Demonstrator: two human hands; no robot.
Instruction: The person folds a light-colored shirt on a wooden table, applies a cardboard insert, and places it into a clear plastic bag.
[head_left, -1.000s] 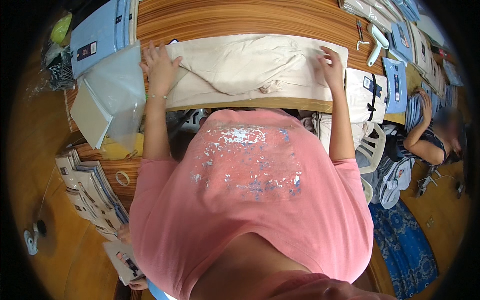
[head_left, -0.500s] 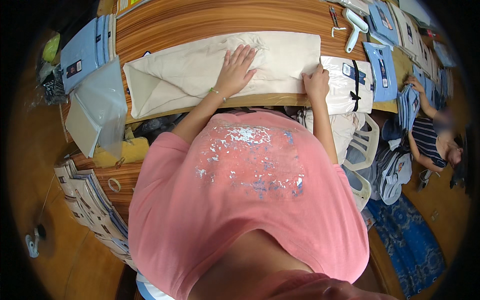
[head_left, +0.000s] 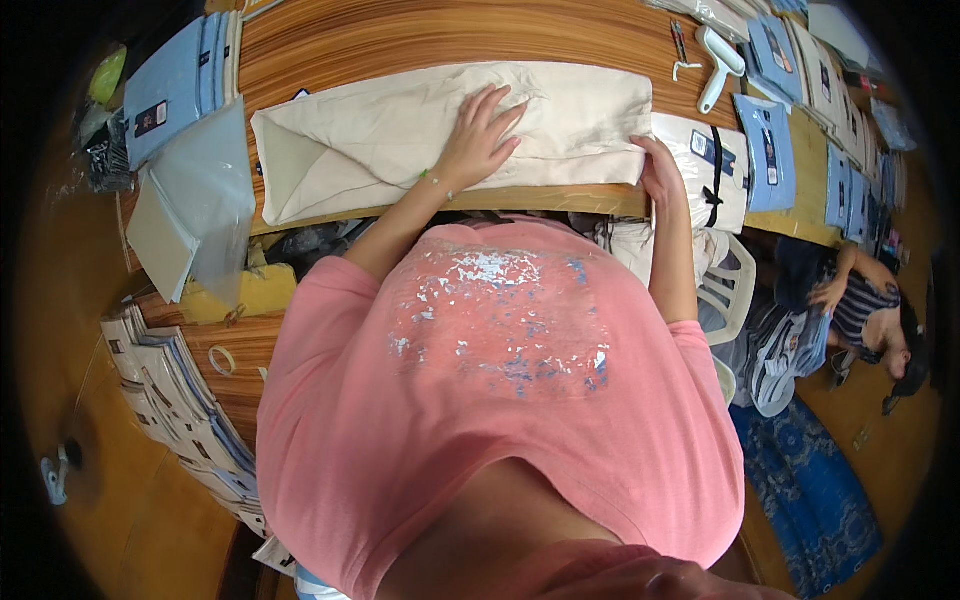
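Where the wood-grain counter [head_left: 400,35] runs across a workroom stacked with packaged blue shirts [head_left: 165,85], cream folded cloth [head_left: 380,140] lies flat. Left hand [head_left: 480,135] presses on it, fingers spread; right hand [head_left: 660,170] pinches its right edge.

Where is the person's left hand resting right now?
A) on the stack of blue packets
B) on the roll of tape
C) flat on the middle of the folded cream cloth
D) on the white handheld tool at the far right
C: the left hand lies spread, palm down, on the folded cream cloth on the wooden table.
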